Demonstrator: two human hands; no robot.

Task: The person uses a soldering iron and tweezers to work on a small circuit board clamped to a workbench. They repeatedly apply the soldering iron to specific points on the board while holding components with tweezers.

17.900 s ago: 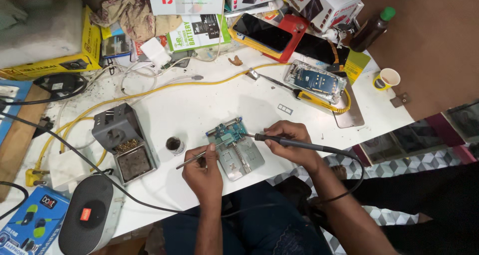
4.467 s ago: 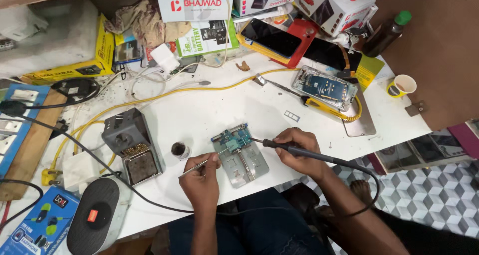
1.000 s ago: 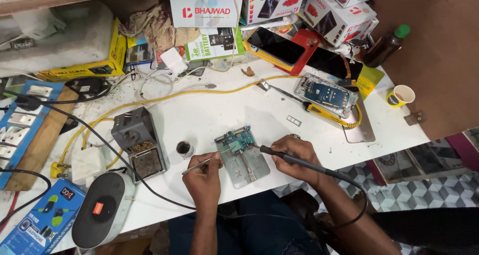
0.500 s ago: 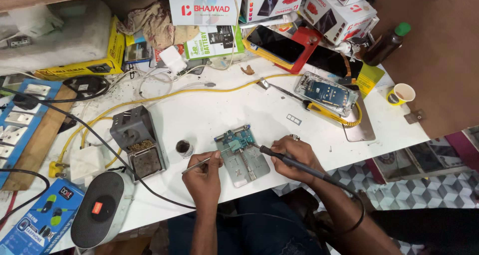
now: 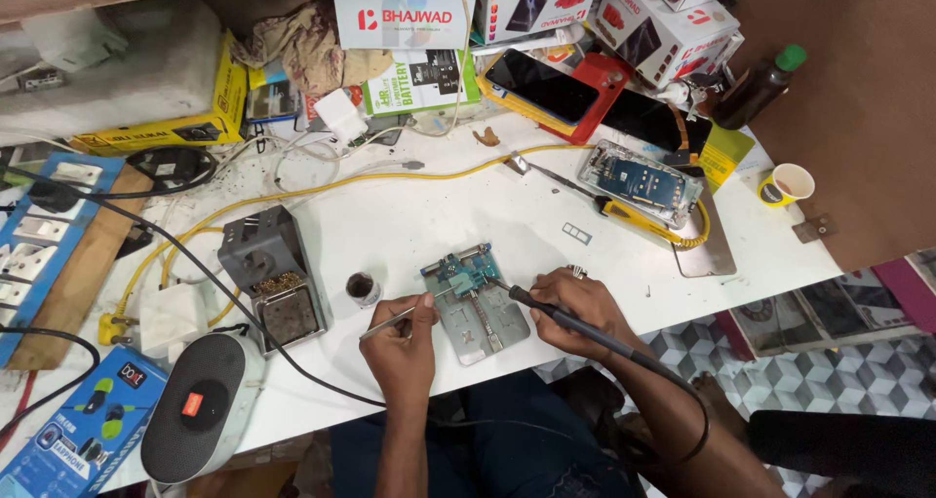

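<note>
I had the right hand (image 5: 575,308) wrapped around the black soldering iron (image 5: 556,315) like a pen, its tip resting on the small green circuit board (image 5: 460,272), which sat clamped at the far end of a flat grey metal holder plate (image 5: 480,318) so it would not slide on the smooth white table (image 5: 468,206). My left hand (image 5: 400,337) pinched thin steel tweezers (image 5: 388,321) between closed fingers, points aimed toward the board, with the little round flux pot (image 5: 361,287) just beside them for easy reach.

A green circuit board (image 5: 462,270) is clamped on a matt grey metal holder plate (image 5: 480,317). Shiny metal tweezers (image 5: 388,322) and a black, matt-handled soldering iron (image 5: 565,317) are seen above a smooth white tabletop (image 5: 458,206), beside a glossy paper cup (image 5: 786,183).
</note>
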